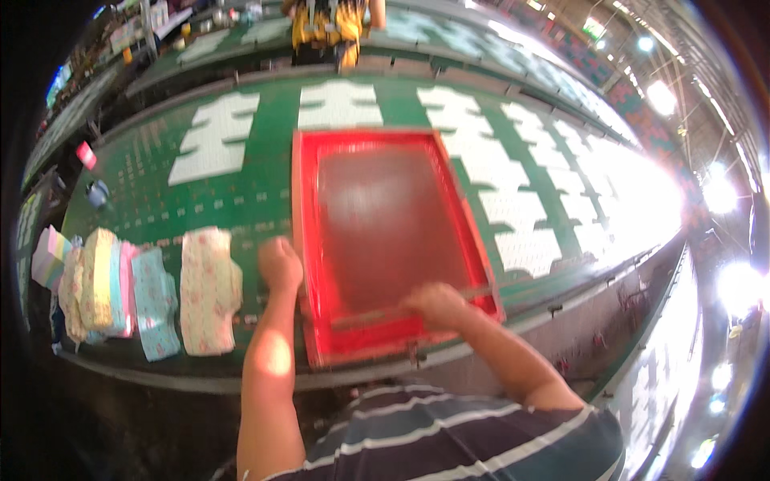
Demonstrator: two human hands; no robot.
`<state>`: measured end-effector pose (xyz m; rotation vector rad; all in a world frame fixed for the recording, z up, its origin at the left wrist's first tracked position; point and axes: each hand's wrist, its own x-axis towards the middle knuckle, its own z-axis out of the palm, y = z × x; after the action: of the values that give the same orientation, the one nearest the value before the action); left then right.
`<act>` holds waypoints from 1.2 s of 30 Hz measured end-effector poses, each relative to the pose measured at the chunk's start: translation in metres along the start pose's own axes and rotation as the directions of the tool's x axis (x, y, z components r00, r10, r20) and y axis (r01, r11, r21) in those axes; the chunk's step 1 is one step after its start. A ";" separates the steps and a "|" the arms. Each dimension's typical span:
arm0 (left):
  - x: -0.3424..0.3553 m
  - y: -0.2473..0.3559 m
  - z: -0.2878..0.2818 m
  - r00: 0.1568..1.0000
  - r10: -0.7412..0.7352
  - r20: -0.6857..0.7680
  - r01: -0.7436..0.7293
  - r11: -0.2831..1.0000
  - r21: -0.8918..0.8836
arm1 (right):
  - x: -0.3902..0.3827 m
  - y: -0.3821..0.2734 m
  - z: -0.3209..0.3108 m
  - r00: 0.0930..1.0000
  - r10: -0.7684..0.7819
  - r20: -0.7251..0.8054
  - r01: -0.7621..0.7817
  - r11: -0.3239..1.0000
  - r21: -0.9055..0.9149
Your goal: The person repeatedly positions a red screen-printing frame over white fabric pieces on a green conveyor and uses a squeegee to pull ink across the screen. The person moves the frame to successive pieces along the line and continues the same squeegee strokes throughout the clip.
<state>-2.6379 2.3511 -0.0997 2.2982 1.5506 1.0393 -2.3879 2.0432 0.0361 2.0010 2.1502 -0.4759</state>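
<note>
Right hand (437, 306) closed round bar (369, 318) inside red frame (310, 220) — left hand (281, 263) fisted at left edge, contents hidden.

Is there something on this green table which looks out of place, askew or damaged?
No clear damage or spill shows around the red frame. Only the pastel stacks at the left look slightly untidy: their edges are uneven, unlike the neat rows of white pieces. Glare hides the far right.

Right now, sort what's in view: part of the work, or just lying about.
Apparently in use:
red-framed screen, left hand at its edge
blurred bar at right hand
white pieces

Apparently lying about:
stacked patterned pieces
bluish object
pink object
</note>
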 end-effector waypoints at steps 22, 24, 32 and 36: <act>0.003 0.031 -0.028 0.966 -0.238 0.098 0.195 0.924 0.330 | -0.161 0.070 0.060 0.731 -0.109 -0.674 0.337 0.916 0.217; -0.001 0.027 -0.024 0.932 -0.347 0.106 0.299 0.900 0.317 | -0.198 0.109 0.059 0.677 0.029 -0.736 0.261 0.925 0.277; -0.055 0.004 -0.020 0.851 -0.521 0.070 0.524 0.851 -0.032 | -0.274 0.207 0.085 0.540 0.445 -0.714 0.065 0.825 0.562; -0.077 0.024 -0.028 0.891 -0.451 0.048 0.451 0.869 -0.205 | -0.252 0.212 0.098 0.557 0.472 -0.683 0.044 0.805 0.592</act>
<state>-2.6541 2.2677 -0.1017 1.6763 1.7633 1.0143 -2.1650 1.7839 0.0038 3.3290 2.2587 -0.1085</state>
